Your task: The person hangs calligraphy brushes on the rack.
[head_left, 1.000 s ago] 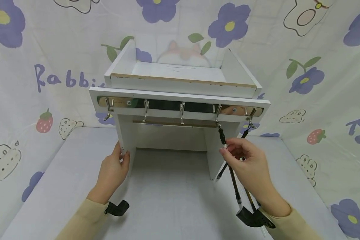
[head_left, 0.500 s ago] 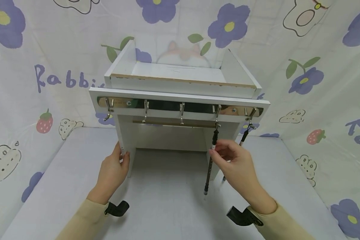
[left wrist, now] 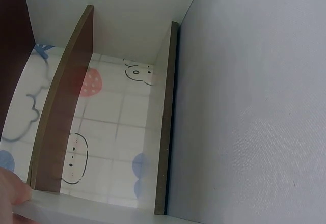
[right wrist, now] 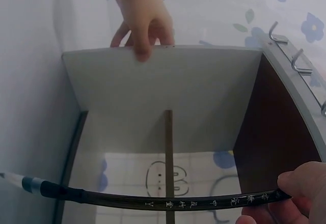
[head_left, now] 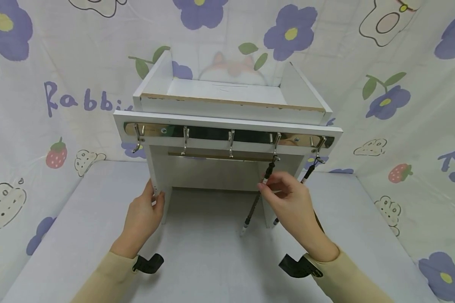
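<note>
Head view gives me two cream sleeves nearest, the left sleeve (head_left: 102,280) and the right sleeve (head_left: 352,282), each with a black wrist camera at its cuff, above the white table (head_left: 212,273). Just past them, I have the right hand (head_left: 288,198) with thumb and fingertips pinched together on the upper handle of a dark brush (head_left: 253,207). That brush slants down to the left, its pale tip lowest; my right wrist view picks out white characters along the handle. Its top end is at the fourth hook (head_left: 277,143) from the left, though I cannot tell how the loop sits there.

Over on the left, the left hand (head_left: 142,214) is clamped on the near edge of the left side panel (head_left: 159,174), thumb on the inner face, fingers outside. A second brush (head_left: 308,173) hangs from the rightmost hook (head_left: 320,144), partly behind the right hand. Farther, above the hook rail (head_left: 212,119), I see a white open tray (head_left: 227,89), then flower-printed cloth (head_left: 91,33) at the far side.
</note>
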The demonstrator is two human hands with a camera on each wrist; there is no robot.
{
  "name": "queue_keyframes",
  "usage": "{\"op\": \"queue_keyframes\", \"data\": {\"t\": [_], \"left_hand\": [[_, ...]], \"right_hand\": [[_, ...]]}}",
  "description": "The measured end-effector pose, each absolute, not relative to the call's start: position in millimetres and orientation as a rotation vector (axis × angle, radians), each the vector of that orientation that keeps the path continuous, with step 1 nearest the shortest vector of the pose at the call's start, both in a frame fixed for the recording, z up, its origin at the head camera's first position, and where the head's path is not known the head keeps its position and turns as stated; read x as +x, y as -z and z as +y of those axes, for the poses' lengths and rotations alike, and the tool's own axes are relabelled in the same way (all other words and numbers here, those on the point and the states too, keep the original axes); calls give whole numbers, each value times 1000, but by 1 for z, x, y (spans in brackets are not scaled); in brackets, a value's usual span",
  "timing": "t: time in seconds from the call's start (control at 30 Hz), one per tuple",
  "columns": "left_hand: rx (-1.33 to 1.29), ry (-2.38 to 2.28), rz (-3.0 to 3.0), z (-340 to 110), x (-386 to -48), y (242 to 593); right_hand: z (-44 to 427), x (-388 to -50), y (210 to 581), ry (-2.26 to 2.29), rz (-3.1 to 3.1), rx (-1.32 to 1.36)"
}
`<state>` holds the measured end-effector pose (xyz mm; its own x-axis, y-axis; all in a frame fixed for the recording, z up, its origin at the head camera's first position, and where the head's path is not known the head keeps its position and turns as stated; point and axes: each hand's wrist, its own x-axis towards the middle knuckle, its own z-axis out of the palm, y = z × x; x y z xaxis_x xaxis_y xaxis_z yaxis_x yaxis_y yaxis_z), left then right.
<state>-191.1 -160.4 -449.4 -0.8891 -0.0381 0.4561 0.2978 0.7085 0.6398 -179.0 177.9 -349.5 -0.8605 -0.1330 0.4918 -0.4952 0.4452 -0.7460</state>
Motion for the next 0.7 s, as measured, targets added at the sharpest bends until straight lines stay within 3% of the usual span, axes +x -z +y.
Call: {"op": "queue_keyframes", "data": {"t": [0.7], "left_hand": [[-230, 1038, -2492, -161, -190, 450]], "right_hand": [[197, -168, 337, -1431, -2330, 555]]}}
